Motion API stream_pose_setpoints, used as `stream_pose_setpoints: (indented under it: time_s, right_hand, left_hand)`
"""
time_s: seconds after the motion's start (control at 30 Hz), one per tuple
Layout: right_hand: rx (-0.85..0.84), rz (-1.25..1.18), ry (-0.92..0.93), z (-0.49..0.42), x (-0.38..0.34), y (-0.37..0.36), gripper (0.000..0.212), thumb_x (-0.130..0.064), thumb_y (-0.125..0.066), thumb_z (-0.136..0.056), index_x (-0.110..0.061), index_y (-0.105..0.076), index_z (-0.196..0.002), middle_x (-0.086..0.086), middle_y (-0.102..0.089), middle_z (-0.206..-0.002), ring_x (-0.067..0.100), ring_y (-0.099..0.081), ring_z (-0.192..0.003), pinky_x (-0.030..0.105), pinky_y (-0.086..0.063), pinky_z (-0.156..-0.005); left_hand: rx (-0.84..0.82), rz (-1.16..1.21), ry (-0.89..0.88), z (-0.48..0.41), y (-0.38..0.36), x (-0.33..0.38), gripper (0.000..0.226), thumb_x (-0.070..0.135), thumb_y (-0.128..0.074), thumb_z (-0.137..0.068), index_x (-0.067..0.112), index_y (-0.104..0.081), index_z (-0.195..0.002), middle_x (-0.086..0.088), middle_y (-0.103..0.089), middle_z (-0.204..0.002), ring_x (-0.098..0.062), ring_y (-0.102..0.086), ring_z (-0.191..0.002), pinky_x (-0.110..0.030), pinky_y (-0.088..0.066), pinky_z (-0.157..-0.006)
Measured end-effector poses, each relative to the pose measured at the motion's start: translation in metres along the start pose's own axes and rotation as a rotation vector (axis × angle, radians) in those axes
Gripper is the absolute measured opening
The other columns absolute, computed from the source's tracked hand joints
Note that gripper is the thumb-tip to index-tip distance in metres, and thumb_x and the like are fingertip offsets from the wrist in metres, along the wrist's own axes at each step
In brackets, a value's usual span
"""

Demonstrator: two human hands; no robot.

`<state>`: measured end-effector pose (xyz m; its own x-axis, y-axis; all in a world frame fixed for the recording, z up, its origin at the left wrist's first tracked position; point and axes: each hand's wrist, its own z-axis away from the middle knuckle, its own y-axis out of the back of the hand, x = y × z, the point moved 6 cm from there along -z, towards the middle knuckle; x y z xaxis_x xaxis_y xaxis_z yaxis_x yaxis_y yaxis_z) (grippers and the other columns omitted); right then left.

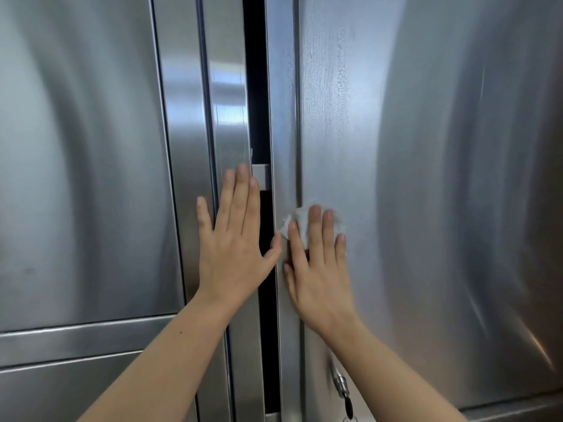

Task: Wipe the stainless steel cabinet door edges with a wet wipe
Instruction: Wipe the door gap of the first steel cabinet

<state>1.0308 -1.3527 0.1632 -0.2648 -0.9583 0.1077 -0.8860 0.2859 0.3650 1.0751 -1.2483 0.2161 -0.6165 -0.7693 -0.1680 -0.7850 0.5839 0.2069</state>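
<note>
Right grip (320, 269): flat and spread, fingers straight, pinning the wet wipe (300, 216) to the steel rather than clutching it.
Wet wipe: crumpled under the fingertips on the right door (441, 178), just beside its inner edge strip (283, 117). One corner reaches over onto that strip.
Left grip (234, 236): wide and holding nothing, palm flat on the left door edge (230, 117), thumb stretched across the dark gap (256, 86).
Gap: the doors stand slightly apart, and a small steel latch piece (264, 177) bridges them just above the left fingertips.
Above the wipe: a beaded, damp-looking streak (329, 86) runs up the right door.
Step in hand: I'd say wiping along the right door's inner edge, with the left grip steadying.
Next move: it looks to call for sliding the wipe left onto the strip and drawing it along with even pressure. Lower down, a lock with a key (341, 386) needs skirting.
</note>
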Motion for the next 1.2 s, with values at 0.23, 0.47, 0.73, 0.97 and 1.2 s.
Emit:
stream_pose_setpoints:
  time_s: [0.23,0.47,0.73,0.97,1.2]
  right_hand:
    - [0.081,-0.03,-0.05,-0.015,0.002,-0.001,0.062,-0.021,-0.052,-0.089,-0.002,-0.029,-0.143,0.025,-0.007,-0.148,0.043,-0.007,-0.137,0.055,-0.018,-0.105]
    - [-0.04,-0.035,-0.054,0.065,-0.012,-0.025,0.057,-0.024,-0.034,-0.087,-0.002,-0.028,-0.14,0.028,-0.018,-0.145,0.037,0.006,-0.141,0.054,-0.015,-0.11]
    - [-0.015,0.02,-0.041,0.024,-0.001,-0.01,0.061,-0.031,-0.035,-0.089,-0.004,-0.028,-0.143,0.027,-0.011,-0.147,0.044,-0.01,-0.136,0.054,-0.015,-0.105]
    - [-0.18,-0.105,-0.075,0.091,-0.01,-0.03,0.064,-0.047,-0.024,-0.094,-0.011,-0.012,-0.146,0.019,0.006,-0.153,0.035,0.009,-0.141,0.051,-0.002,-0.114]
    - [-0.108,-0.15,-0.062,0.055,-0.001,-0.022,0.067,-0.052,-0.019,-0.095,-0.012,-0.017,-0.148,0.019,0.007,-0.153,0.034,0.009,-0.142,0.048,0.004,-0.114]
  left_hand:
    - [0.023,-0.011,0.0,0.002,-0.001,0.0,0.079,0.043,-0.041,-0.083,0.002,-0.015,-0.145,-0.016,-0.018,-0.152,-0.024,-0.011,-0.141,-0.05,-0.005,-0.111]
    - [-0.006,-0.062,-0.021,0.026,-0.006,0.006,0.08,0.045,-0.041,-0.082,0.001,-0.017,-0.144,-0.013,-0.013,-0.151,-0.022,-0.007,-0.142,-0.052,-0.008,-0.11]
    - [-0.013,-0.026,-0.048,0.044,-0.011,0.007,0.079,0.044,-0.041,-0.084,0.002,-0.013,-0.145,-0.013,-0.011,-0.152,-0.018,0.004,-0.143,-0.051,-0.008,-0.112]
    - [-0.033,-0.059,-0.057,0.044,-0.011,0.008,0.08,0.046,-0.04,-0.085,0.001,-0.012,-0.145,-0.014,-0.014,-0.152,-0.025,-0.007,-0.142,-0.051,-0.009,-0.111]
    - [-0.032,-0.05,-0.046,0.044,-0.012,0.008,0.081,0.048,-0.039,-0.085,0.001,-0.012,-0.145,-0.018,-0.022,-0.152,-0.027,-0.012,-0.14,-0.053,-0.012,-0.11]
